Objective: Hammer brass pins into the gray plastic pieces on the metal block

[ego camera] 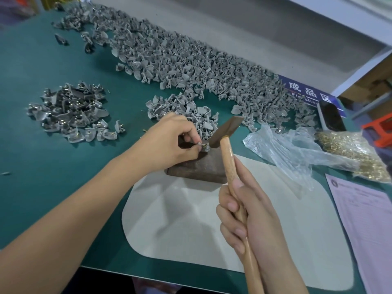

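A dark metal block (pixel 197 169) sits on the far edge of a white mat (pixel 191 225). On its top stands a small gray plastic piece (pixel 205 147) with a brass pin (pixel 204 144) at it. My left hand (pixel 169 143) pinches the piece and pin with thumb and fingertips. My right hand (pixel 248 219) grips the wooden handle of a hammer (pixel 230 166). The hammer's dark head (pixel 228 129) hangs tilted just right of and above the piece, not touching it.
A long heap of gray plastic pieces (pixel 191 66) runs across the green table. A smaller pile with brass pins fitted (pixel 72 112) lies at the left. A plastic bag of brass pins (pixel 356 153), a blue sign (pixel 307 92) and a paper form (pixel 364 219) lie to the right.
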`<state>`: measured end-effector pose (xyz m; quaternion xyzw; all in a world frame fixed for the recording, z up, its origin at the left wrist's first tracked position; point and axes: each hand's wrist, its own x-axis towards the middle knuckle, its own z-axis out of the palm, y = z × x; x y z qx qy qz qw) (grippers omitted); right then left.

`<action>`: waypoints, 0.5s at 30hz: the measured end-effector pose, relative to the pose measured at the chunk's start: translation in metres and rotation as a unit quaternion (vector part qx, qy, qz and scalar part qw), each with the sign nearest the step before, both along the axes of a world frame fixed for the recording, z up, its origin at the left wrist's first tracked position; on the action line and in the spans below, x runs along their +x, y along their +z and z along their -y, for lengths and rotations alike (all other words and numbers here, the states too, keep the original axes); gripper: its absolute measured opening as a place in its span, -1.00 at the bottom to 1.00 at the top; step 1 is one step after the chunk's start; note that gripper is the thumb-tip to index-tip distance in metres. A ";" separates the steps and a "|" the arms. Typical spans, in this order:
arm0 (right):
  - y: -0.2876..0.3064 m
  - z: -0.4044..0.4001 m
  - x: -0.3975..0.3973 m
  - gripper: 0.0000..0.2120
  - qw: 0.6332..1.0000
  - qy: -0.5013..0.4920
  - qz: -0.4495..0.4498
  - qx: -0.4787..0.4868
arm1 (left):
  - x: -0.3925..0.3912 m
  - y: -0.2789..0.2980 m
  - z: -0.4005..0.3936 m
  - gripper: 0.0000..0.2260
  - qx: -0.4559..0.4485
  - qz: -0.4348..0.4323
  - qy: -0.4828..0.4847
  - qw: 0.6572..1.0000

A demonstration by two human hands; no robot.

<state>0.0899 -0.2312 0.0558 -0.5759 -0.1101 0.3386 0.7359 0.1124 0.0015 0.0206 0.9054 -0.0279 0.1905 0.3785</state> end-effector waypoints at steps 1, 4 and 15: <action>-0.001 0.000 0.000 -0.55 1.000 -0.010 -0.006 0.003 | 0.000 0.000 0.000 -0.92 0.001 -0.002 0.000 1.000; -0.003 0.001 0.001 -0.56 0.999 -0.028 -0.026 -0.001 | -0.001 0.001 0.000 -0.93 0.001 0.003 0.001 1.000; 0.003 0.000 -0.004 -0.56 0.999 0.012 0.001 0.048 | 0.000 -0.003 -0.001 -0.93 -0.002 0.000 -0.002 1.000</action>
